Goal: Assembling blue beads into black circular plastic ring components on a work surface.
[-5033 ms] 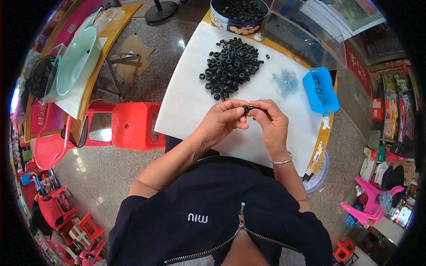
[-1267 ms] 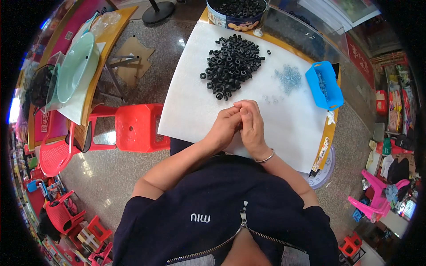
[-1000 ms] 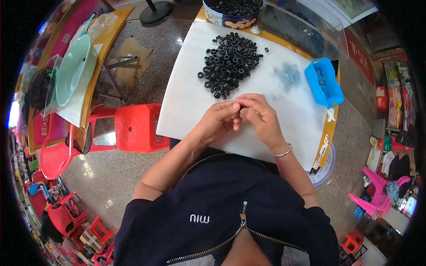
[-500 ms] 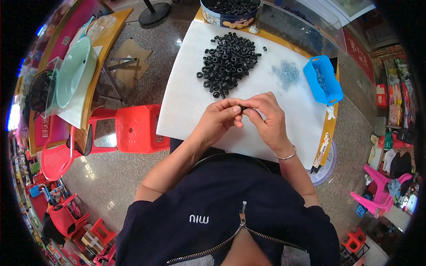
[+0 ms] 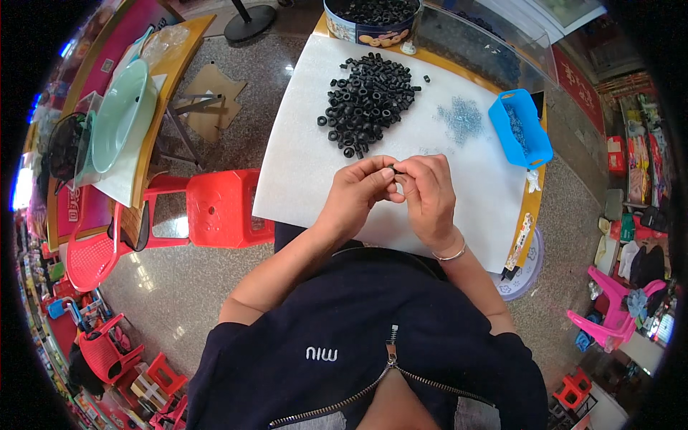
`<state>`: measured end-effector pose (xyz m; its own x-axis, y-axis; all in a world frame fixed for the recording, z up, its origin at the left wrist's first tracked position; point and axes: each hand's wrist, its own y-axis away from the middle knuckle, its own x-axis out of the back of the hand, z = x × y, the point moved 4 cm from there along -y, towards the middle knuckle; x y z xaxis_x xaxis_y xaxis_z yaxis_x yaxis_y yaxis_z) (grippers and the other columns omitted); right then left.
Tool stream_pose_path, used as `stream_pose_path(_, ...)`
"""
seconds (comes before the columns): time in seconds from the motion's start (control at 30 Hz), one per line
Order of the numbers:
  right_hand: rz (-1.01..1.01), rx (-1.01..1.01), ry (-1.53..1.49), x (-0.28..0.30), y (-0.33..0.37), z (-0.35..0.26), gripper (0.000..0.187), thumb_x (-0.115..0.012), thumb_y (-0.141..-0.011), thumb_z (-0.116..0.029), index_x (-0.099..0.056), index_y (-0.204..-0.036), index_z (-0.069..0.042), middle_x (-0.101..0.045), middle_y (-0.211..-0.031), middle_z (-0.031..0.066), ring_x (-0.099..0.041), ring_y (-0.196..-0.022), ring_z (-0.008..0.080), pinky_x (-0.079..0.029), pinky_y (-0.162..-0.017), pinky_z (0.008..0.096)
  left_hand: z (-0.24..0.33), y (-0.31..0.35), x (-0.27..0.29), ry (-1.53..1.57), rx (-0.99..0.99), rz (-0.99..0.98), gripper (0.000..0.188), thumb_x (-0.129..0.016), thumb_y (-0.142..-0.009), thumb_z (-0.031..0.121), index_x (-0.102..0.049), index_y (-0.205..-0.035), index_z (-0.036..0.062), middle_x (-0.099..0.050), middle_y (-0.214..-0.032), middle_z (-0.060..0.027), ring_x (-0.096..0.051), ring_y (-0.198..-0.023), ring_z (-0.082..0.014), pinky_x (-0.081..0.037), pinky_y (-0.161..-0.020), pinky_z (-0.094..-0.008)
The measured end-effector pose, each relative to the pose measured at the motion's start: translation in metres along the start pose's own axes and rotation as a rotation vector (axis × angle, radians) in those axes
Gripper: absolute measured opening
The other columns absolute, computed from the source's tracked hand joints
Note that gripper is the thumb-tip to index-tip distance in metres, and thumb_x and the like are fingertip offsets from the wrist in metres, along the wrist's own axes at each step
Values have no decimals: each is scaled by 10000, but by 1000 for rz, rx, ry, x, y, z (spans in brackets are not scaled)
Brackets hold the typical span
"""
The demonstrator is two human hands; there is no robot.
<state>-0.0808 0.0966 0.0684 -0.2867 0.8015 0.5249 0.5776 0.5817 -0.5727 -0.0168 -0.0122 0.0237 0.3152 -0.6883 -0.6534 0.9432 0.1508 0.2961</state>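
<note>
Over the near part of the white table sheet, my left hand pinches a small black ring-shaped part, mostly covered by the fingertips. My right hand meets it there, its thumb and forefinger closed at the same part; whether a tiny piece is also between them is hidden. Just beyond my hands lies a heap of small black rings and caps. Right of the heap are scattered tiny clear-blue pieces. A blue plastic basket with more tiny pieces inside stands at the sheet's right edge.
A round tin full of black parts stands at the far edge, beside a clear-walled box. Left of the table is a red stool. A pale green basin rests on a side table farther left.
My right hand has drawn slightly left and its fingers have curled closer in. Both hands stay together at the small black part.
</note>
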Motion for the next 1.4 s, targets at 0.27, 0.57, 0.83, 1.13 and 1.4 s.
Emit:
stream_pose_path(0.27, -68, -352, -472, -2, 3, 13, 113, -558, -858, 13, -600, -959, -14, -586, -917, 64, -576, -822, 138, -478, -743, 263, 0, -3, 8, 197, 106, -103, 230, -536, -919, 86, -560, -1106, -46, -629, -883, -71, -610, -697, -110, -536, -694, -242)
stream_pose_path(0.57, -34, -590, -776, -1, 6, 13, 124, -556, -873, 6, -601, -989, 16, -604, -922, 45, -597, -840, 103, -485, -766, 235, 1, -3, 5, 249, 110, -136, 227, -541, -912, 79, -556, -1103, -43, -626, -908, -81, -614, -687, -107, -547, -691, -244)
stream_pose_path(0.83, -53, -473, -577, 3, 4, 14, 148, -570, -860, 5, -631, -994, 1, -612, -923, 57, -602, -823, 112, -482, -739, 239, 1, -3, 5, 255, 103, -133, 228, -540, -915, 86, -558, -1103, -43, -621, -910, -84, -613, -689, -109, -546, -681, -248)
stream_pose_path(1.13, -89, -412, -436, 12, -5, 9, 150, -578, -854, -11, -658, -981, -12, -635, -887, 63, -606, -810, 127, -486, -720, 244, 5, -5, 3, 242, 89, -119, 221, -533, -918, 84, -561, -1101, -37, -613, -896, -80, -612, -685, -103, -560, -672, -247)
stream_pose_path(1.4, -75, -352, -356, 13, -5, 11, 115, -591, -855, -55, -651, -942, -9, -639, -859, 68, -592, -774, 157, -478, -688, 269, 9, -4, 2, 201, 68, -114, 225, -554, -905, 79, -563, -1100, -34, -610, -898, -79, -605, -689, -99, -562, -667, -261)
